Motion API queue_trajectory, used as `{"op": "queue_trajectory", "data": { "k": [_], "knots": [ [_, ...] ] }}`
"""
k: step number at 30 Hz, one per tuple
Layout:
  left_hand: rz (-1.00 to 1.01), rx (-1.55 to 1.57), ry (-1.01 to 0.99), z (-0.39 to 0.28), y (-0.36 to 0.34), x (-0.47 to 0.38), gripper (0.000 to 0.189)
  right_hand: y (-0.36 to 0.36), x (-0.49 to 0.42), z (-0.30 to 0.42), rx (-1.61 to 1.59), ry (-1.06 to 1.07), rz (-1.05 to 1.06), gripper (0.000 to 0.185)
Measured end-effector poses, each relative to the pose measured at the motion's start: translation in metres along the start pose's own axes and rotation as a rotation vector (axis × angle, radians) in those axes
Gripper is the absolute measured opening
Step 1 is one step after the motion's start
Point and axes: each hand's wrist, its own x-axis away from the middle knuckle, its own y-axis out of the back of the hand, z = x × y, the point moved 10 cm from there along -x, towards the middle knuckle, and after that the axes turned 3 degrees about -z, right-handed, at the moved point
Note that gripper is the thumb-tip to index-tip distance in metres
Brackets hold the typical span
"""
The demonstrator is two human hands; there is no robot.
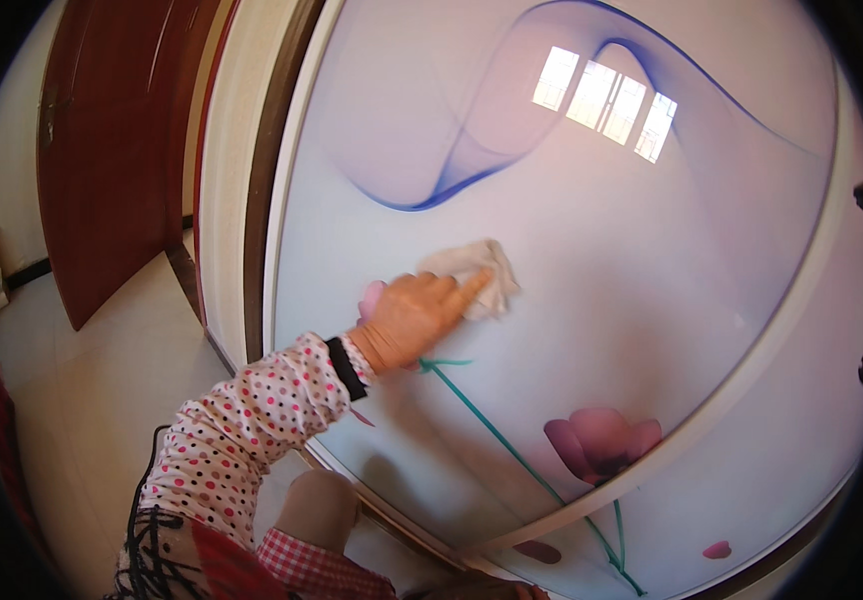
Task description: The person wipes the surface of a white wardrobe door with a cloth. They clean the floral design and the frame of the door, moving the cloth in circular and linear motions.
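My left hand (420, 311) presses a crumpled pale cloth (476, 270) against a glossy sliding door panel (551, 330). The fingers are bent over the cloth, and one digit lies stretched along its right part. Part of the cloth is hidden under the hand. Printed on the panel are blue wavy ribbons, pink flowers and green stems; one pink flower (600, 442) shows at the lower right, and another is partly behind the hand. A dotted sleeve with a black band covers the forearm. My right hand is out of view; a small brownish shape at the bottom edge is unclear.
A dark red door (113, 135) stands ajar at the left above a pale tiled floor (94, 390). The panel's white frame (289, 195) runs up beside a dark brown trim. Another printed panel (769, 442) lies to the right. A bent knee (319, 502) is close to the lower frame.
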Motion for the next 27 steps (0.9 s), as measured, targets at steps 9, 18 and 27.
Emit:
{"op": "queue_trajectory", "data": {
  "k": [9, 18, 27],
  "knots": [
    [-0.021, -0.336, 0.453, 0.169, 0.052, 0.107, 0.077, -0.047, -0.05, -0.022, -0.045, 0.186, 0.177, 0.045],
    [0.087, -0.489, 1.006, 0.297, 0.097, 0.195, 0.051, -0.079, -0.092, 0.015, -0.041, 0.309, 0.188, 0.046],
    [0.036, -0.546, 1.032, 0.243, 0.129, 0.233, 0.053, -0.09, -0.119, 0.045, -0.081, 0.389, 0.229, 0.049]
  ]
}}
